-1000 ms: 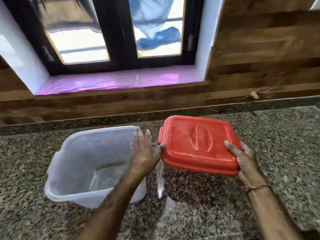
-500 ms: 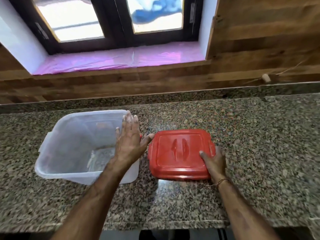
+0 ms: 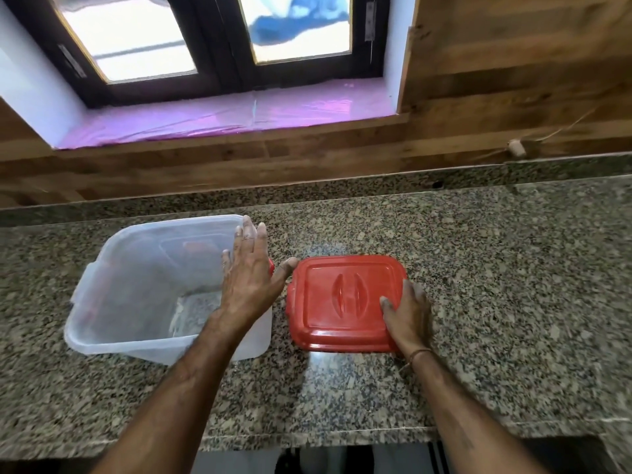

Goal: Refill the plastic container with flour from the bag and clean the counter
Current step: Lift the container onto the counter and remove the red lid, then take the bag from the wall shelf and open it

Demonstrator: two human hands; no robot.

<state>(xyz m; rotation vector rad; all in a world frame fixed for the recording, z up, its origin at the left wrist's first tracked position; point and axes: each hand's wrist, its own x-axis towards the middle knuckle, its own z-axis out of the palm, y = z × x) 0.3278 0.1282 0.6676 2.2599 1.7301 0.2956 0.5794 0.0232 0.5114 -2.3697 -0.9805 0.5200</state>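
I see the clear rectangular plastic container (image 3: pixel 147 289) standing open at nine o'clock on the speckled granite counter (image 3: pixel 496 268). The left hand (image 3: pixel 251 278) lies flat, fingers spread, against its right rim. The red rectangular plastic lid (image 3: pixel 342 302) lies flat at three o'clock (just beside the container), the right hand (image 3: pixel 408 313) pressing its near-right corner, fingers extended.

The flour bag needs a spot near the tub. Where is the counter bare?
Bare granite counter stretches right of the red plastic lid, and in front of both lid and clear plastic container. The gap between them is narrow, with the left hand over it.
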